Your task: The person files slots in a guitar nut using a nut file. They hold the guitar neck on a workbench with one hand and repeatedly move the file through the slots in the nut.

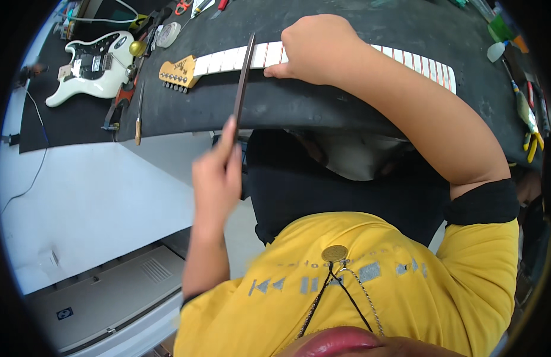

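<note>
A guitar neck [222, 61] lies across the dark work surface, its tuner-lined wooden headstock [178, 71] to the left. White covers the fretboard between reddish fret lines. My right hand [317, 50] is closed around the middle of the neck, thumb on the near edge and knuckles up. In my closed left hand [219, 172] is a long, thin dark file [244, 80], slightly blurred. It slants away from me and crosses over the neck between the headstock and my right hand. Whether it touches the frets I cannot tell.
A white electric guitar body [97, 71] lies at the left, beside an orange-and-black clamp [122, 106] and a wooden-handled thin tool [138, 128]. A tape roll [168, 34] sits behind the headstock. Yellow-handled pliers [528, 128] are at the right edge.
</note>
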`<state>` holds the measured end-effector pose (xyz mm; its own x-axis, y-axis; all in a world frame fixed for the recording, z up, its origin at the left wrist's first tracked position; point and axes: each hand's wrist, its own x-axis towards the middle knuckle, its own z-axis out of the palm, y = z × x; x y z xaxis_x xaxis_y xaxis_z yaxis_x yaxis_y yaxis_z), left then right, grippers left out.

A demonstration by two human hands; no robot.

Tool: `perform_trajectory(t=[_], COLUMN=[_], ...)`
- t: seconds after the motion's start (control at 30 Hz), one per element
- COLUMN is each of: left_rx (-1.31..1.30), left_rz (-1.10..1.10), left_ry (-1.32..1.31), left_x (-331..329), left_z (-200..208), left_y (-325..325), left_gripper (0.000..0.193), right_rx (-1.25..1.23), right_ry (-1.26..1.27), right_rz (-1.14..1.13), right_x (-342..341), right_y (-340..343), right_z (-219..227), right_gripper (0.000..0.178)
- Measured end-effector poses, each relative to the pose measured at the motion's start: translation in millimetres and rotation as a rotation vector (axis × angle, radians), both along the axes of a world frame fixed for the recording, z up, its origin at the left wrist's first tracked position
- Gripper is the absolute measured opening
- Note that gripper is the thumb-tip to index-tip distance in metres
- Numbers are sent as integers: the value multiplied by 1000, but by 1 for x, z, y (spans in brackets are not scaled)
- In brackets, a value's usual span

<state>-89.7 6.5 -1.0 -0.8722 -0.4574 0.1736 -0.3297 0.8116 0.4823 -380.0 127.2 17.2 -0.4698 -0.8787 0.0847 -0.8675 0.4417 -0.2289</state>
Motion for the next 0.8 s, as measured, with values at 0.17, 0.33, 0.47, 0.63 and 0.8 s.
perform_trajectory(t=[0.17,0.33,0.47,0.63,0.8], left_rx=[78,223,391,498,323], left_rz=[3,104,161,155,138], left_ry=[106,124,105,70,41], left_x=[78,55,50,40,-52], left_z=[-6,12,9,16,27], left_y=[31,27,23,20,-13], left_gripper=[55,52,45,43,39], right_rx=[-71,35,-279,-172,-55], right_ry=[-1,47,181,104,20], right_rz=[34,24,22,81,87], right_x=[5,5,9,11,13], right_y=[-6,-10,-22,-27,-31], right_z=[1,2,-26,-17,-4], right_gripper=[69,62,60,53,62])
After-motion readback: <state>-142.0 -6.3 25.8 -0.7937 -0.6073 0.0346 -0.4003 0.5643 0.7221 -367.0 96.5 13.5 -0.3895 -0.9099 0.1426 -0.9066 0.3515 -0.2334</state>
